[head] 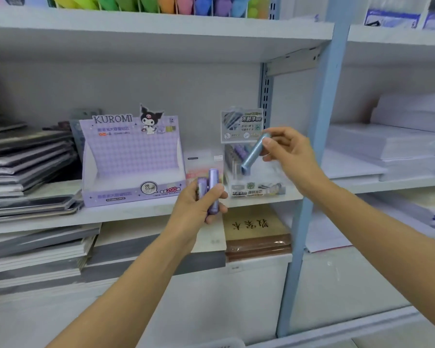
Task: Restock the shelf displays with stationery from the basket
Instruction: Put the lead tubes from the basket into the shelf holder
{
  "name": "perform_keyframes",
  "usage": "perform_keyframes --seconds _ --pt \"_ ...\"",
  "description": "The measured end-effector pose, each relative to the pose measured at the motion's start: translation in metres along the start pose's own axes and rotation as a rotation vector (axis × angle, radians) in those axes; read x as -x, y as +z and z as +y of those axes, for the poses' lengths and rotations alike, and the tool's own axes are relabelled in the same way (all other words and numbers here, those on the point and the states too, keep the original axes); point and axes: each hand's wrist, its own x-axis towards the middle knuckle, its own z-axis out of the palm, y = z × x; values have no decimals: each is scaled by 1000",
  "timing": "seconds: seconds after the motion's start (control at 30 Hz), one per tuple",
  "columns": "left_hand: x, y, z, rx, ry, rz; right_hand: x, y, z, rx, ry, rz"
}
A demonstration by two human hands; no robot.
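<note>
Tilted blue tube (255, 153) at clear display (258, 191)

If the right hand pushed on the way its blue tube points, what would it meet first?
The blue tube in the right hand would probably enter the clear display box, beside the tubes standing in it; depth unclear.

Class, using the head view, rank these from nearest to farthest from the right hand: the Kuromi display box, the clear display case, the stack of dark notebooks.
1. Clear display case, just left of the right hand.
2. Kuromi display box, further left.
3. Stack of dark notebooks, at the far left.
</note>
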Motion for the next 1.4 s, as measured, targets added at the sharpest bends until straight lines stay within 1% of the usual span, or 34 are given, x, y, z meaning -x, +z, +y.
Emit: perform_keyframes --seconds 0.1,0.2,0.37,0.5,0.63,0.7,0.8,0.9,1.1,1.17,1.2,1.27,1.33,1.4 --pt "-16 9 10 0 -3 -22 -31 -13 11 123 -16 113" --pt "-30 14 16 21 2 -25 -53 -16 28 289 4 119" --pt "-49 16 15 3 31 -43 -77 -9 55 451 43 -14" --pt "-60 14 8 -22 45 -44 -86 -4 74 525 49 -80" --pt "-67 13 1 -18 74 -59 -94 -6 82 593 77 -228" --pt "-69 13 -2 -10 74 -59 -97 -7 82 594 88 -266" --pt "-72 16 -4 -3 79 -63 -95 -5 83 564 65 -234" --pt "-72 18 -3 -17 93 -52 -89 -1 87 567 5 -172" --pt "-71 21 -2 -7 81 -38 -85 1 88 752 -61 -153" --pt "-70 22 -2 -4 69 -39 -82 -2 82 712 -80 -101" --pt "-70 22 -1 -3 65 -39 -79 -2 76 636 -96 -64" --pt "-69 22 -1 -7 61 -35 -70 -2 61 392 -105 -44" --pt "-68 24 0 -16 61 -36 -58 0 43 167 -104 -112" --pt "-65 27 1 -14 69 -47 -47 3 29 64 -109 -245"
